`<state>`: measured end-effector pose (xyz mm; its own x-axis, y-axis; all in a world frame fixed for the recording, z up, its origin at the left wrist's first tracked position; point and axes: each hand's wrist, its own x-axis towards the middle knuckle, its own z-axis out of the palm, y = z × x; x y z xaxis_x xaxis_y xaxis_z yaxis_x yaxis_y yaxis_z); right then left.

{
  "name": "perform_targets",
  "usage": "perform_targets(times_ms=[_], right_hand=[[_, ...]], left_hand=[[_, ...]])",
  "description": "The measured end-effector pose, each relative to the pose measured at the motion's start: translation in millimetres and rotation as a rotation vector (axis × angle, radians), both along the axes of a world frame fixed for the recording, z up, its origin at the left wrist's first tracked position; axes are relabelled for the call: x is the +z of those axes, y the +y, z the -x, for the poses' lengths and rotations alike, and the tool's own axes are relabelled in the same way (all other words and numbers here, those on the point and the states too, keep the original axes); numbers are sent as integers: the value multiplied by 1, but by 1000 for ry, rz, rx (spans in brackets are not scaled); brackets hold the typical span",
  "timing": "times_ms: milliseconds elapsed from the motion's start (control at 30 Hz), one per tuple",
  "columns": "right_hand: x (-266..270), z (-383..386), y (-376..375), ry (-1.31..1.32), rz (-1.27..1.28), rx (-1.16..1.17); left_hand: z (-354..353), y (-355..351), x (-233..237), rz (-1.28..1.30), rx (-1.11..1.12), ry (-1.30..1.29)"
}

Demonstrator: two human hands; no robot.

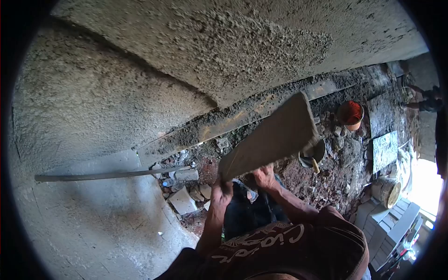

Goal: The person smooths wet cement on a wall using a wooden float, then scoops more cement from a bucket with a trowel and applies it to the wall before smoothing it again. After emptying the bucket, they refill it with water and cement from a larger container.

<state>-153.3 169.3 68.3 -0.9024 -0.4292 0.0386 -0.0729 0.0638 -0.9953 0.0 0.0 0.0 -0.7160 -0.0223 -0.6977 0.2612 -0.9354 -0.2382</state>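
A wide, flat grey board (275, 133), coated with what looks like mortar, is tilted in front of my body. My left hand (221, 192) grips its near left corner. Along the lower edge, my right hand (265, 177) is closed on the same board. Parts of the fingers of both hands are hidden by the board. Beyond it rises a wall (261, 51) with rough wet mortar on its surface. A long plank (219, 128) with mortar on it lies along the wall's foot.
An orange bucket (351, 115) and a dark pan (313, 151) with a handled tool stand on rubble to the right. A long rod (112, 175) is at left, beside broken tile pieces (183, 200). Stacked blocks (385, 221) are at lower right. A person's legs (420, 99) show far right.
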Motion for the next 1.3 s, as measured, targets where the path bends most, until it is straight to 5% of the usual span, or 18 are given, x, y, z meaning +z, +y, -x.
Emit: perform_targets(times_ms=[67,100,133,167,200,233,300,367,467,733,900,967,1100,1233,1267,1300], right_hand=[[12,4,-28,-82,223,-230],[-29,51,12,44,76,-280],[-37,54,7,91,52,-286],[-47,58,-2,145,38,-302],[-53,59,-13,263,9,-331],[-61,65,-18,395,-35,-363],[-106,82,-35,544,119,-246],[-143,91,-56,682,6,-216],[-189,105,-94,754,11,-290],[-272,133,-146,912,1,-422],[-292,153,-169,1018,-118,-547],[-276,158,-174,1071,-105,-681],[-240,143,-154,909,-227,-537],[-191,150,-161,1024,-147,-631],[-172,156,-163,1139,-83,-697],[-151,161,-157,1215,-96,-682]], left_hand=[[-6,-14,3,91,-455,196],[58,31,-29,483,-746,-58],[70,11,5,931,-1021,-474],[72,-23,5,1463,-918,-624],[73,-82,13,1735,-865,-795],[87,-124,14,2059,-214,-643],[132,-177,101,2465,262,-843],[148,-250,135,3093,766,-1130],[192,-299,161,2998,1256,-1064],[214,-349,142,2891,1449,-1415],[214,-401,146,2858,1763,-1572],[232,-431,146,2932,1778,-1519],[223,-443,140,2999,1747,-1379],[224,-441,146,2983,1871,-1488],[231,-431,141,2935,1590,-1615],[228,-419,141,2903,1570,-1638]])
